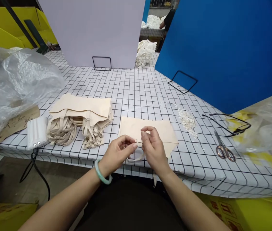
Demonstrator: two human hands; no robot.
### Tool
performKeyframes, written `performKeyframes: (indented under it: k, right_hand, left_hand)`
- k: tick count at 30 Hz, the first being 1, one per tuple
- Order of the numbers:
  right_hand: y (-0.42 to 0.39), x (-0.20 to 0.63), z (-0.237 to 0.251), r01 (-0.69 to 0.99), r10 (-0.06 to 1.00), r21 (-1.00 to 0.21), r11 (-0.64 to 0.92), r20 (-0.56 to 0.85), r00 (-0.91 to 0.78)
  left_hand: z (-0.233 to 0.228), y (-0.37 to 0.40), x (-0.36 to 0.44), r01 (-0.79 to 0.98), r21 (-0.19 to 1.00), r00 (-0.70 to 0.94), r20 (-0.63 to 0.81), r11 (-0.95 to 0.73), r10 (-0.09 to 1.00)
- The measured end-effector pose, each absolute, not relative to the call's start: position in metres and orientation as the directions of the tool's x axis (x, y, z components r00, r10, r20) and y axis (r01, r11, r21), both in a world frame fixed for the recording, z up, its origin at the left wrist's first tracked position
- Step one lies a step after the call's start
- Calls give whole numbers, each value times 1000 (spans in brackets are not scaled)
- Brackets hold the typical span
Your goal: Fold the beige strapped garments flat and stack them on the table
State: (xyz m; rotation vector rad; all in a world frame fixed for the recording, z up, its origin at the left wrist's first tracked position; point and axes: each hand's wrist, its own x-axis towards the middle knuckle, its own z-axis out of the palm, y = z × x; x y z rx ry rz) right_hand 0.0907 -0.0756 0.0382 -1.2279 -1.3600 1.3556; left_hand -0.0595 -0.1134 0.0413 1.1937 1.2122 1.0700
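Observation:
A cream cloth piece [131,125] with a seam line and narrow straps lies flat at the table's front edge. Above it, my left hand [120,149] pinches a small whitish tag with dark marks between thumb and forefinger. Close beside it, my right hand [153,148] has thumb and fingertips drawn together; whatever is in them is too small to name. One strap loops below both hands, and an end hangs over the edge. Left of my hands sits a stack of similar cream cloth pieces [85,104], their bundled straps [62,131] spilling toward me.
Small white bits [187,120] lie heaped to the right, near scissors [222,150] and glasses [237,128]. A white device [37,133] with a black cable stands left, by clear plastic [18,77]. Lilac [97,32] and blue boards [217,48] rise behind. A person [171,19] is beyond.

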Motion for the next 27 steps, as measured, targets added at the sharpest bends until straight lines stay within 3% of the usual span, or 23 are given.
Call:
performKeyframes:
  k: [2, 5, 7, 11, 14, 16, 18, 21, 27]
  right_hand:
    - [-82, 87, 37, 197, 987, -980, 31, -1, -162]
    - [-91, 88, 36, 254, 984, -966, 53, 8, -177]
    - [-98, 92, 37, 272, 971, -962, 16, -50, -235]
    - [-107, 106, 34, 307, 938, -951, -41, -143, -316]
    - [-102, 115, 27, 214, 935, -947, -240, -285, -212]
    - [-92, 119, 23, 60, 893, -905, -420, -425, -149]
    - [-82, 121, 21, -106, 837, -832, -544, -530, -133]
    - [-70, 121, 23, -244, 771, -732, -637, -611, -180]
    - [-64, 107, 26, -222, 729, -696, -683, -666, -155]
  left_hand:
    - [43, -107, -58, -149, 960, 125, -219, 237, 968]
    - [42, -105, -60, -188, 938, 134, -269, 291, 954]
    - [44, -107, -62, -97, 962, 136, -239, 253, 961]
    - [48, -107, -65, 296, 955, 211, -68, 2, 975]
    - [37, -91, -67, 513, 822, 295, 101, -247, 950]
    - [23, -75, -68, 586, 694, 373, 228, -419, 899]
    - [8, -59, -68, 616, 587, 468, 265, -526, 843]
    - [-10, -44, -67, 652, 511, 524, 231, -561, 820]
    - [-19, -36, -61, 671, 519, 457, 274, -530, 846]
